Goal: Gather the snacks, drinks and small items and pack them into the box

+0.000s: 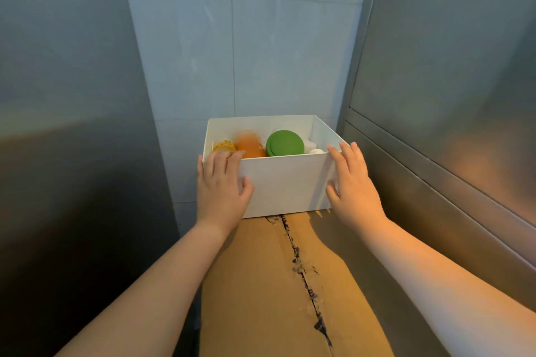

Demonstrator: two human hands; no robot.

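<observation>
Head view, packing at its apparent close. The box point(285, 182) stood at the centre of the frame on a brown carton point(261, 284) with a torn tape seam, its back toward the tiled wall point(246, 52) and a metal panel point(449, 66) close on its right. I judged this placement deliberate: the recess hemmed the box in behind and on the right, so it could not slide away under the hands. Inside, from left to right, I saw a yellow-labelled item point(224, 145), an orange bottle point(250, 143), a green lid point(284, 143) and white items point(314, 149); all lay below the rim, which suggested the gathering was largely done. The left hand point(222, 185) covered the near left corner, its fingers point(220, 158) laid nearly straight up to the rim and its thumb point(246, 185) spread on the front wall. The right hand point(352, 182) mirrored it at the near right corner, fingers point(348, 153) straight along the side wall and thumb point(332, 191) on the front. Neither hand clenched anything; both lay flat and relaxed against the cardboard. The box thus sat between the two palms, touching both, a bracket I took as suited to seating, steadying or lifting it. I could not tell how hard the palms pressed.
</observation>
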